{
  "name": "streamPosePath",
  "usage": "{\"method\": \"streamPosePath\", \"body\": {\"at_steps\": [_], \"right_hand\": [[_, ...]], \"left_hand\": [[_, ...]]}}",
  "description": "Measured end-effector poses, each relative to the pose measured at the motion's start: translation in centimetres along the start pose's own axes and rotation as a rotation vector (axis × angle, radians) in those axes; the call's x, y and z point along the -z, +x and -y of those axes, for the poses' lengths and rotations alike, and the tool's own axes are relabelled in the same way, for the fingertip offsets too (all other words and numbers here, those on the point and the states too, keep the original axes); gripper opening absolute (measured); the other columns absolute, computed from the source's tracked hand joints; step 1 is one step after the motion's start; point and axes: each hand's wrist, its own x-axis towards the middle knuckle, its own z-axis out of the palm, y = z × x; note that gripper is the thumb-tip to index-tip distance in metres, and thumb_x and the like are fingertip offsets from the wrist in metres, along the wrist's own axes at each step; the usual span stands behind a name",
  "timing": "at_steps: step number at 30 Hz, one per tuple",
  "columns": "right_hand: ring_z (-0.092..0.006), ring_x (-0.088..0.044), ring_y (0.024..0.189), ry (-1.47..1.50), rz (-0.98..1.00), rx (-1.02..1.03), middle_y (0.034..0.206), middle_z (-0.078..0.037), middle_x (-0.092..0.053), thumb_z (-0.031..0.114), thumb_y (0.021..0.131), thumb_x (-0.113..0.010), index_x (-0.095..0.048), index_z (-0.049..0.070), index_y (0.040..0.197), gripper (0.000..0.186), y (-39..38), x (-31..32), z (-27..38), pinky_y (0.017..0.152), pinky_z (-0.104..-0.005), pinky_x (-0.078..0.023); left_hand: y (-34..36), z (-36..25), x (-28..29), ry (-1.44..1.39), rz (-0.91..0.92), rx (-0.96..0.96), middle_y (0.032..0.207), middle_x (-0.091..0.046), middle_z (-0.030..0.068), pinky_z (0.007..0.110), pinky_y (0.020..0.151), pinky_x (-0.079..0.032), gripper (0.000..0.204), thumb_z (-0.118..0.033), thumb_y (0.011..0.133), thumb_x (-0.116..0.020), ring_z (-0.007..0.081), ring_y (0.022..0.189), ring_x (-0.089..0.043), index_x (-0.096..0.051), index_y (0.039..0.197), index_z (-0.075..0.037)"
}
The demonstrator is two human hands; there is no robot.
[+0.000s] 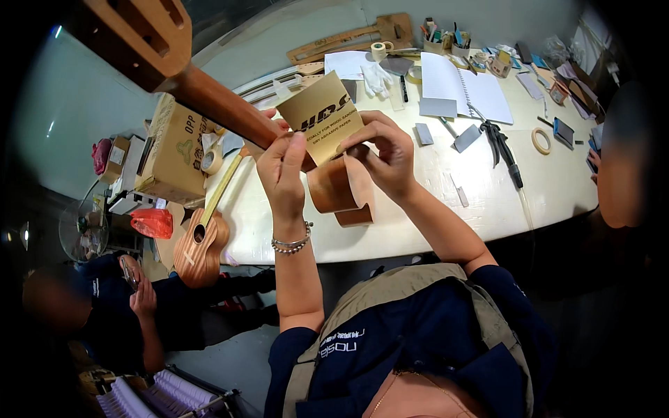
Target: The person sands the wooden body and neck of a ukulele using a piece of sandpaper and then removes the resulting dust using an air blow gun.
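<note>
My left hand is closed around the dark wooden neck of a small stringed instrument, its thumb against the edge of a tan abrasive-paper sheet. The slotted headstock reaches into the upper left. My right hand pinches the sheet's lower right edge, just over the instrument's brown curved body, which rests on or just above the white worktable. The sheet stands upturned and hides part of the neck. Some fingertips of both hands are hidden behind the paper and wood.
Left: a striped ukulele, cardboard box, red bag, seated person holding a phone. Right: black clamp-like tool, open notebook, tape roll, small blades, another person. Behind: wooden template, white glove, pen cups.
</note>
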Motion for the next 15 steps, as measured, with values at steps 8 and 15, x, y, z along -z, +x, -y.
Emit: {"method": "streamPosePath", "body": {"at_steps": [8,15], "right_hand": [[-0.0144,-0.061,0.082,0.261,-0.107,-0.385,0.088,-0.011,-0.057,0.003,0.077,-0.072,-0.038,0.004,0.116,0.052,0.8,-1.2,3.2,0.068,-0.0237,-0.051],[-0.0133,-0.060,0.084,0.276,-0.027,-0.408,0.090,-0.011,-0.059,0.004,0.083,-0.065,-0.039,0.006,0.121,0.046,0.7,-0.7,4.0,0.071,-0.0244,-0.051]], "left_hand": [[-1.2,0.2,0.6,0.077,0.015,0.007,0.111,-0.045,0.0112,0.030,0.089,-0.035,0.028,-0.022,0.080,-0.070,0.0180,0.104,-0.042,-0.064,0.082,0.005],[-1.6,-0.3,0.5,0.101,-0.005,-0.001,0.071,-0.053,-0.0009,0.020,0.070,-0.036,0.021,-0.015,0.084,-0.065,0.0068,0.073,-0.046,-0.059,0.075,0.002]]}}
